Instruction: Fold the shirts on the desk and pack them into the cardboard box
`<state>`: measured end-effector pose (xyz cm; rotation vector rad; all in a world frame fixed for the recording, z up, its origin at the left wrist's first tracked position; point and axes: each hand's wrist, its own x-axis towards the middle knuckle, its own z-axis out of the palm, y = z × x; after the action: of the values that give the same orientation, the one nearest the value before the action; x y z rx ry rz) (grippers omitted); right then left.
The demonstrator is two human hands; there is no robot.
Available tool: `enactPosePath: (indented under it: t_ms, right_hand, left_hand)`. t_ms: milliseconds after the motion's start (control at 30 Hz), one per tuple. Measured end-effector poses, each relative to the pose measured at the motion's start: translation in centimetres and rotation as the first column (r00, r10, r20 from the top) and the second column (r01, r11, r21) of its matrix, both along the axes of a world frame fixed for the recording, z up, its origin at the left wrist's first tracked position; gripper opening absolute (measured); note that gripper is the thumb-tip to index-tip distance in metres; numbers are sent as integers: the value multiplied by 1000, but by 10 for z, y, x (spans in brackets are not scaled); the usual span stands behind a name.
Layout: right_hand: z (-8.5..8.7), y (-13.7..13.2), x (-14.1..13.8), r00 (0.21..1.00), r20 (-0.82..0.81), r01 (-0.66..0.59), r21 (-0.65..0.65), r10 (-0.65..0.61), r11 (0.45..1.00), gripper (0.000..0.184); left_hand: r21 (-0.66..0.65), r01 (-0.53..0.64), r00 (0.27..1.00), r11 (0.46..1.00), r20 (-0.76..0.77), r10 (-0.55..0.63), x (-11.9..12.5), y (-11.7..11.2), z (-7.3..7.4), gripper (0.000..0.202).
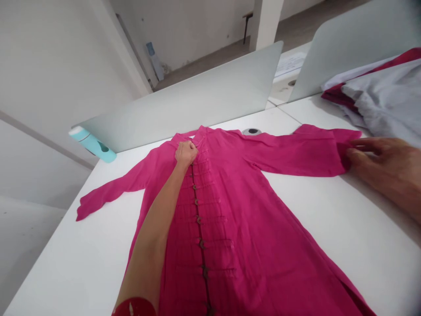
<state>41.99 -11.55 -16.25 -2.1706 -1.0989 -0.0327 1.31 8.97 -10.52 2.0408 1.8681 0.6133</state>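
Observation:
A bright pink long-sleeved tunic (237, 188) lies front side up on the white table, its sleeves spread to both sides. Small dark round buttons run down its pleated front. My left hand (186, 152) is closed at the top of the button front, just below the collar, with its fingertips on the cloth. At the far right, my right hand (384, 166) has thumb and fingers closed at the cuff of the right-hand sleeve (296, 153). The other sleeve (115, 188) lies flat and untouched. The tunic's lower end runs out of view.
A turquoise-and-white bottle (94, 144) leans at the table's left back corner. A pale divider panel (190, 101) stands along the back edge. Grey, white and dark red cloths (388, 92) are heaped at the right back. A round table grommet (251, 131) sits behind the tunic's shoulder.

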Motion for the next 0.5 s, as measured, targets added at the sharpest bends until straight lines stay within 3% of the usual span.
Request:
enactPosePath:
  t_ms: [200,500]
  right_hand:
    - [-2,2,1,1000,-4,-4,-8,4,1000,41]
    - [10,-3,-3,999,25,-22,-90,24,996,48]
  left_hand:
    - [-9,19,1000,1000,-2,-19,4,-7,5,13]
    - [53,-37,986,998,163,28,-8,3,-6,32]
